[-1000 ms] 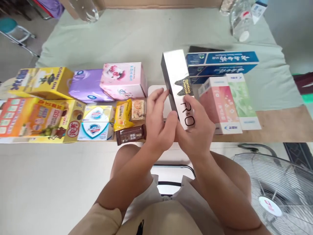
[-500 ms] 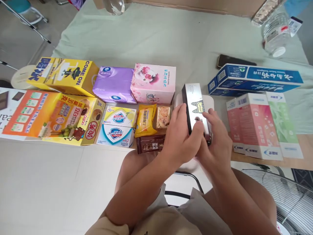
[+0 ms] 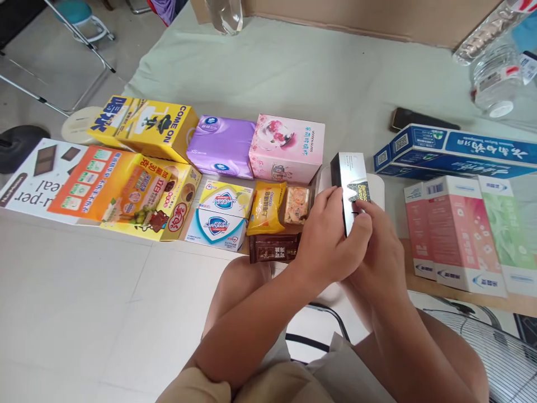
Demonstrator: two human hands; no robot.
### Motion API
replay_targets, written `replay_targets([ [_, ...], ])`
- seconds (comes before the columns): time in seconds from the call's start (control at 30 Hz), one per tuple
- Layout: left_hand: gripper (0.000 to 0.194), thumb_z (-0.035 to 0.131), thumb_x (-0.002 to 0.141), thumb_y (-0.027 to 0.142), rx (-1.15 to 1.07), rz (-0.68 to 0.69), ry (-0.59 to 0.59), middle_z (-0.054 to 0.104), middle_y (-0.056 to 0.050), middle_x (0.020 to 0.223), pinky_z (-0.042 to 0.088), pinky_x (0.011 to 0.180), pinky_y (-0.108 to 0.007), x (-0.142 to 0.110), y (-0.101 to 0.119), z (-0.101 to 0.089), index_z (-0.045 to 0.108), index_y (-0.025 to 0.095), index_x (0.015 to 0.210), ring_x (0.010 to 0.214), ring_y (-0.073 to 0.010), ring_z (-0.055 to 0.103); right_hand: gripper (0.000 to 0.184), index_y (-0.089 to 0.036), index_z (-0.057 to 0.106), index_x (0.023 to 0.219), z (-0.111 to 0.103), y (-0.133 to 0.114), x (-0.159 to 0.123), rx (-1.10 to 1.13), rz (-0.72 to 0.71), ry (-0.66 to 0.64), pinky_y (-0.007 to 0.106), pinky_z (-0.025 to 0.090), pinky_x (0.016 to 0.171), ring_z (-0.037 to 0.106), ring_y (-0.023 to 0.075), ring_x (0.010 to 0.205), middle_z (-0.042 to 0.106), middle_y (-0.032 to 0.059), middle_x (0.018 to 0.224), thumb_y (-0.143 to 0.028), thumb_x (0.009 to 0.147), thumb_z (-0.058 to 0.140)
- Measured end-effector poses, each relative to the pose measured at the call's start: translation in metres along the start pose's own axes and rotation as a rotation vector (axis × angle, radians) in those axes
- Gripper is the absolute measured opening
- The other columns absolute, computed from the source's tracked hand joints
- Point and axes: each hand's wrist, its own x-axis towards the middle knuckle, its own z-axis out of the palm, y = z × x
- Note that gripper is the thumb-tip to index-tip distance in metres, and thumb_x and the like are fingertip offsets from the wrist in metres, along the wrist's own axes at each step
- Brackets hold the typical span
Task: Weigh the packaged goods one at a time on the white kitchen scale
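Note:
A long black-and-silver box point(image 3: 353, 178) printed "Bamboo Charcoal" is held between my two hands, tilted, its near end hidden by my fingers. My left hand point(image 3: 333, 238) grips its left side, with the thumb laid over the top face. On the other side, my right hand point(image 3: 381, 246) closes round it with fingertips on the label. Behind the box shows a white plastic lid or tray point(image 3: 376, 184). Just left of my left hand lie a brown snack pack point(image 3: 272, 248), a small clear-wrapped snack point(image 3: 297, 205) and a yellow soap packet point(image 3: 265, 208).
Leftward stand Safeguard soap boxes point(image 3: 218, 224), a pink box point(image 3: 287, 146), purple tissues point(image 3: 222, 143), a yellow box point(image 3: 146, 124) and other cartons point(image 3: 86, 179). To the right are blue toothpaste boxes point(image 3: 461, 146), pink cartons point(image 3: 459, 224), a green carton point(image 3: 505, 235) and a dark phone point(image 3: 423, 118).
The whole view has shifted, so the goods on the table appear further right. Both hands still hold the black-and-silver box; my right fingers have moved slightly over its label.

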Motion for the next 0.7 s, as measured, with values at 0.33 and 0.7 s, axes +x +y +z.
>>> replay_targets([
  [0.33,0.035,0.049,0.096,0.042,0.023,0.014,-0.007,0.057,-0.021,0.148,0.052,0.118,-0.053,-0.003,-0.002,0.000,0.058,0.017,0.119,0.137,-0.0354,0.060,0.049,-0.024,0.062,0.133,0.003,0.007,0.000,-0.049,-0.100,0.065,0.055,0.058,0.106,0.065,0.0348,0.135,0.071,0.0154,0.137,-0.041,0.088,0.058],
  [0.7,0.053,0.051,0.094,0.042,-0.063,0.177,0.049,0.056,-0.022,0.152,0.044,0.129,-0.047,-0.004,-0.003,-0.006,0.059,0.010,0.137,0.148,-0.0307,0.054,0.046,-0.026,0.073,0.120,-0.004,-0.013,-0.001,0.105,0.013,0.202,0.034,0.057,0.066,0.075,0.0247,0.093,0.078,0.0107,0.119,-0.032,0.075,0.073],
])
